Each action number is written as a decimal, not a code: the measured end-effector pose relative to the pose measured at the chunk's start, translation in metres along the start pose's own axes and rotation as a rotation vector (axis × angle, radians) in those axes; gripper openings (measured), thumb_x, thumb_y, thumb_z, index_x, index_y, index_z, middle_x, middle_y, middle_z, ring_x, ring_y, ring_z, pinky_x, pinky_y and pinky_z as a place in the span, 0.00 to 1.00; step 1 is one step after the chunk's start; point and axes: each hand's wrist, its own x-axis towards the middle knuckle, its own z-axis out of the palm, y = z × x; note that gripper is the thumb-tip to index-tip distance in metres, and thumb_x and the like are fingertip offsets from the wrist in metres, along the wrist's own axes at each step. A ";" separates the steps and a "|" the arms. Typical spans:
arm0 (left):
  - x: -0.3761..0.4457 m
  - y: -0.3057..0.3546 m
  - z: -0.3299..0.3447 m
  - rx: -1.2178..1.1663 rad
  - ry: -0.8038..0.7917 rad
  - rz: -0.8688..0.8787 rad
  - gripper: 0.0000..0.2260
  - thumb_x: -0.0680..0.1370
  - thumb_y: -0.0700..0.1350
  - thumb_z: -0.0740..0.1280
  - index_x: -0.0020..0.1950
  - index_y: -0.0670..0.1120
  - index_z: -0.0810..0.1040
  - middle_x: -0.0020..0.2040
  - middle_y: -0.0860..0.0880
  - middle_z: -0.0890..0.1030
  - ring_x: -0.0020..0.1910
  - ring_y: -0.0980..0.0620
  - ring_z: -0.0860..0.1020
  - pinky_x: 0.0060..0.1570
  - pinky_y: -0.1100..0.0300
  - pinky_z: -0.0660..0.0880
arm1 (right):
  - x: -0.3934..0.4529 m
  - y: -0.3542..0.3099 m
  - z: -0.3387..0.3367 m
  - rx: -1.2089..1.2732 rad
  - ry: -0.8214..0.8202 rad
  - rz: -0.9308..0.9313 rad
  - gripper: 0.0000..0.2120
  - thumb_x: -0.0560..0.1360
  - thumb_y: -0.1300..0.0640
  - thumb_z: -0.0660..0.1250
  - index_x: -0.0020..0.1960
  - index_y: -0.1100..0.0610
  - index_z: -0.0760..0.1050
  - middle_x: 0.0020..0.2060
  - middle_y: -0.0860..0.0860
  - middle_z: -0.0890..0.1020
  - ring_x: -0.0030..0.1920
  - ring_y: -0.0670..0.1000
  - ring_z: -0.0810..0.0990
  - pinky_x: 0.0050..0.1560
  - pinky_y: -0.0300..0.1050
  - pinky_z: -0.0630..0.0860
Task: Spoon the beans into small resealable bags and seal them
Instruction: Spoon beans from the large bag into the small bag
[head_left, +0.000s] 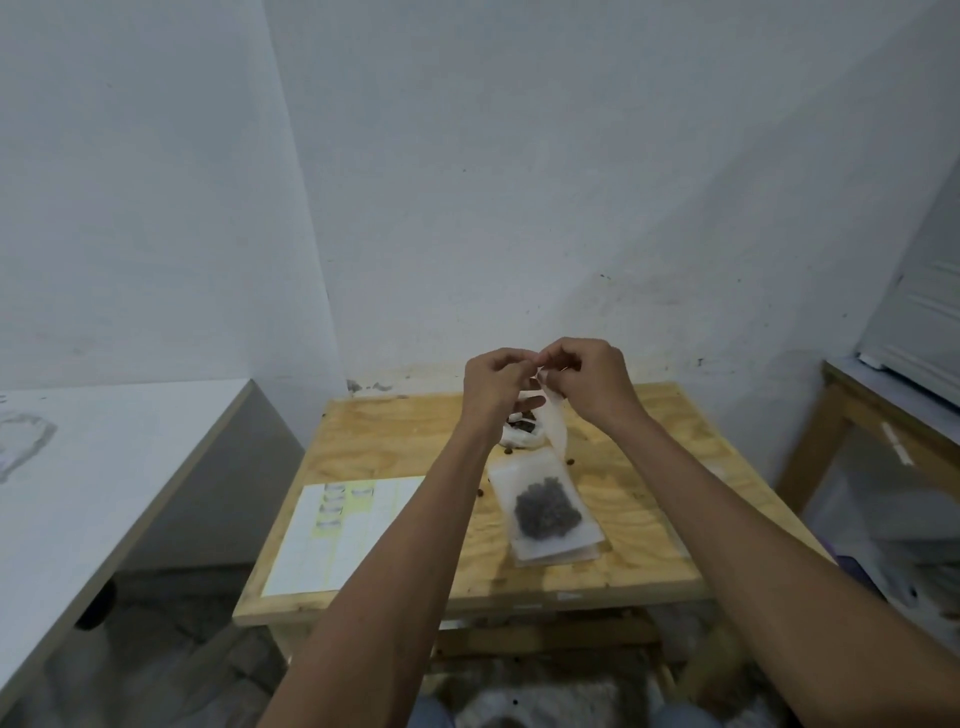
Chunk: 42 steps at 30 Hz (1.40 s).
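My left hand (493, 382) and my right hand (587, 379) are raised together above the far part of the wooden table (395, 431). Both pinch the top edge of a small clear bag (555, 426) that hangs down between them. Below the hands lies a white bag of dark beans (522, 434), partly hidden by my left wrist. Nearer to me, a filled small bag (545, 506) with a dark heap of beans rests on a stack of flat bags. A few loose beans (570, 461) lie on the wood.
A white sheet with yellow labels (343, 530) lies on the table's left half. A white counter (104, 467) stands to the left, a wooden-framed shelf (857, 415) to the right. The wall is close behind the table.
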 end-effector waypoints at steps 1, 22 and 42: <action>0.000 0.001 0.000 -0.013 0.011 -0.011 0.08 0.77 0.32 0.66 0.46 0.38 0.84 0.45 0.36 0.85 0.41 0.43 0.84 0.39 0.54 0.83 | 0.000 0.000 0.001 -0.005 -0.004 -0.005 0.11 0.73 0.69 0.73 0.44 0.53 0.84 0.36 0.48 0.84 0.31 0.38 0.80 0.35 0.32 0.77; 0.003 -0.004 -0.017 0.343 0.018 0.173 0.13 0.73 0.30 0.68 0.53 0.42 0.86 0.35 0.43 0.83 0.29 0.46 0.82 0.39 0.50 0.82 | 0.001 -0.003 0.009 -0.149 -0.046 0.041 0.16 0.72 0.71 0.67 0.53 0.57 0.85 0.36 0.53 0.84 0.27 0.49 0.82 0.39 0.40 0.80; 0.006 0.007 -0.047 0.808 -0.269 0.628 0.32 0.68 0.50 0.79 0.67 0.47 0.70 0.70 0.48 0.71 0.80 0.56 0.53 0.75 0.57 0.57 | 0.010 -0.013 0.005 0.028 -0.053 -0.038 0.19 0.75 0.70 0.67 0.59 0.53 0.85 0.43 0.48 0.84 0.40 0.49 0.83 0.47 0.40 0.82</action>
